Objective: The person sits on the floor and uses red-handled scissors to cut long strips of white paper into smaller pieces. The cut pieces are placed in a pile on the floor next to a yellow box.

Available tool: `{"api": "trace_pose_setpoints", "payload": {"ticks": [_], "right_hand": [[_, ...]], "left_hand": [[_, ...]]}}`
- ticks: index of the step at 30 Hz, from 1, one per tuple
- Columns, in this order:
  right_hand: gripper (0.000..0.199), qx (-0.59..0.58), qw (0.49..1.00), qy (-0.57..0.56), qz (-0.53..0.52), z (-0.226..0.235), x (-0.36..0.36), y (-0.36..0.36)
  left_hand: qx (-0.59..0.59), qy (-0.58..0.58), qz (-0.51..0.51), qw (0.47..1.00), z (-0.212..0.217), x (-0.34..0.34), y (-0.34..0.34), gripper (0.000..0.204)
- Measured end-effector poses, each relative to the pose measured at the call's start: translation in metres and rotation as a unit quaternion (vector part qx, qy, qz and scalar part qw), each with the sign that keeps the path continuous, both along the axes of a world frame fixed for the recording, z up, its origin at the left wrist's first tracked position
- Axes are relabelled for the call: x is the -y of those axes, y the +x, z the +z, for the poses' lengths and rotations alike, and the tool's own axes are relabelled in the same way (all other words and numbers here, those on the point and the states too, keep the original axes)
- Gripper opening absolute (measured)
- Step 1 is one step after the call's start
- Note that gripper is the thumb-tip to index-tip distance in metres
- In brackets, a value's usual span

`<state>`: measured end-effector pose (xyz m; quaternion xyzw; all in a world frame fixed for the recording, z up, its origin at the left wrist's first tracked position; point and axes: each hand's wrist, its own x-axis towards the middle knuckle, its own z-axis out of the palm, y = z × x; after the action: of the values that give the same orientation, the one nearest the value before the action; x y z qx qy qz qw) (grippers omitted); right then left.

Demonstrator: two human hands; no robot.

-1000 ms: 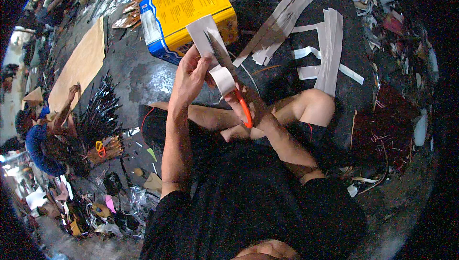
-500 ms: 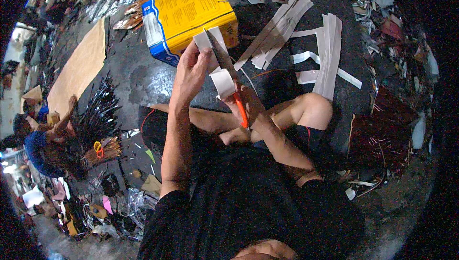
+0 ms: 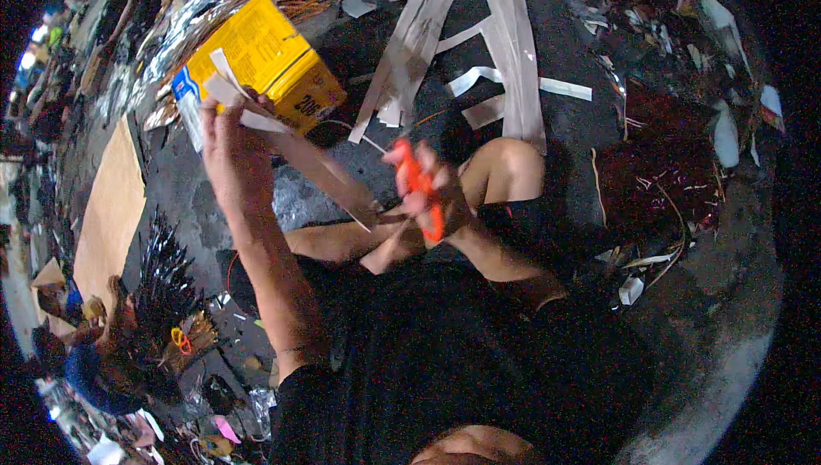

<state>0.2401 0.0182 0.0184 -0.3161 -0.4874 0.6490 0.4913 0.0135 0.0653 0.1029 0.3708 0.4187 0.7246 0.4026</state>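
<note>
Two hands share this cut, so keep their jobs distinct. Your left hand is closed on the far end of the long cardboard strip, pinching it up in front of the yellow box, and the strip runs from there down and away from the box to the orange-handled scissors. Your right hand is wrapped through the scissor handles with its fingers closed around them; the blades meet the strip at its near end, but whether they are parted or shut on the card is too blurred to tell.

Hold the strip taut and straight from the box side, since a sagging strip would likely twist in the blades and wander off line. Feed the card into the scissors with the left hand, not by chasing it with the right, and keep the blades square to the strip's face. Take long, unhurried bites and stop short of the tips, which should leave a cleaner edge. Keep your bare knee, just beyond the scissors from the box, clear of the blade points.

Several finished pale strips lie on the dark ground beside the box, farther from you; match their width by eye.
</note>
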Motion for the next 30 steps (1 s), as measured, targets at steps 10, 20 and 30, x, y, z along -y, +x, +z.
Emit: {"api": "trace_pose_setpoints", "payload": {"ticks": [10, 20, 30], "right_hand": [[0.032, -0.464, 0.847, -0.253, 0.056, 0.016, -0.042, -0.009], [0.025, 0.068, 0.942, 0.211, -0.253, 0.114, -0.196, 0.090], [0.032, 0.343, 0.835, 0.119, -0.414, -0.034, -0.214, 0.261]], "left_hand": [[-0.093, -0.054, -0.111, 0.988, 0.053, 0.018, 0.106, 0.039], [-0.171, -0.164, -0.435, 0.869, -0.079, -0.013, 0.105, 0.030], [-0.150, -0.130, -0.233, 0.952, -0.154, -0.042, 0.084, 0.029]]}}
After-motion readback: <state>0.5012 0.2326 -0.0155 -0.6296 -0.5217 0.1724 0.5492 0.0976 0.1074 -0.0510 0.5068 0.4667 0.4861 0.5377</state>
